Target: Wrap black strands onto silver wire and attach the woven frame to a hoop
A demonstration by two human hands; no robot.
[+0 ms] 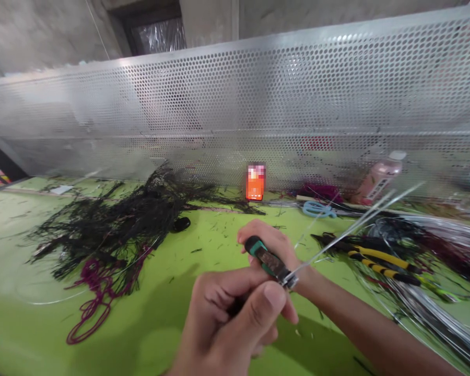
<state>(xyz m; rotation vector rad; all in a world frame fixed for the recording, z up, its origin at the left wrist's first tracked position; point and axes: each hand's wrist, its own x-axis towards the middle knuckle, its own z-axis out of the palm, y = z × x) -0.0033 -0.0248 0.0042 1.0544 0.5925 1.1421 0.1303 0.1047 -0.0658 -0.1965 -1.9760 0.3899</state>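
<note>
My left hand [231, 318] is in front, thumb and forefinger pinched together on the lower end of several thin silvery wires [348, 230]. The wires fan up and to the right. Just behind it, my right hand [272, 240] is closed around what looks like a nail clipper [270, 261] with a green and black grip. The clipper's metal jaws are at the wires, close above my left thumb. Whether they have closed on a wire, I cannot tell. My left hand hides part of my right fingers.
Black stringy strands [133, 219] and purple cord [92, 303] lie left on the green table [168, 324]. A lit phone [255, 183] leans against the perforated metal panel [235, 104]. Rightward are blue-handled scissors [317, 209], yellow-black pliers [384, 261], wire bundles [426, 313] and a pink bottle [379, 177].
</note>
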